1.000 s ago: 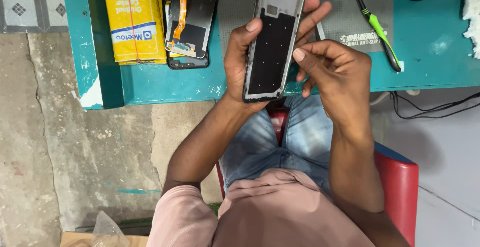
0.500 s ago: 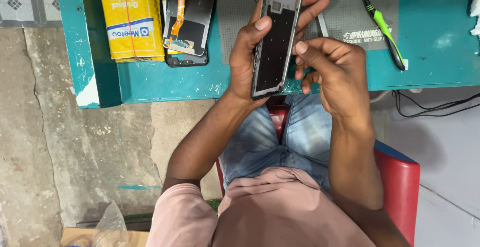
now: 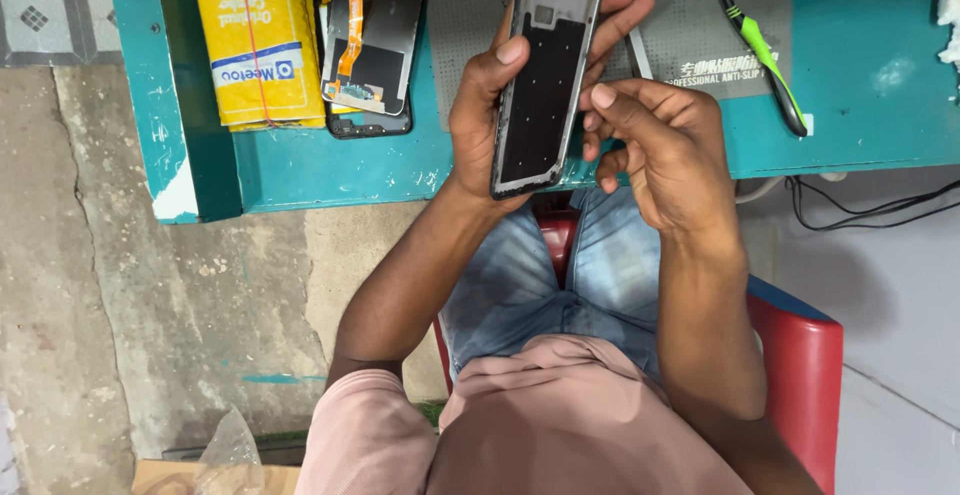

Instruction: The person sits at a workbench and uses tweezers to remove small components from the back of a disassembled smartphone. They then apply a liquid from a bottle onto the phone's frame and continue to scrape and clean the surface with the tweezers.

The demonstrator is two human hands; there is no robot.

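Left hand (image 3: 490,120) wrapped around a phone frame (image 3: 545,75), thumb pressed on its inner face, fingers showing past the far edge at 1 o'clock. Frame held upright above the near edge of the teal table (image 3: 850,115), dark inner panel facing the camera, grey upper section with a small square cut-out near the top. Right hand (image 3: 665,150) just beside the frame at 3 o'clock, fingers curled in tight, index fingertip touching the frame's right edge; anything pinched between those fingertips too small to tell.

On the table at 10 o'clock of the hands: a yellow box (image 3: 258,40), closed, contents unseen. Next to it, a detached phone screen (image 3: 372,40) with an orange ribbon cable, lying on top of another dark panel. Grey work mat (image 3: 690,25) spread under and behind the hands. Green-and-black tool (image 3: 755,45) lying on the mat at 2 o'clock. Red chair (image 3: 800,355) below, black cables (image 3: 870,215) trailing at 3 o'clock.

Against half a second before: frame tilted slightly more to the right and raised a touch toward the top of the view; right hand closer in, fingertip now on the edge. Table items unmoved.
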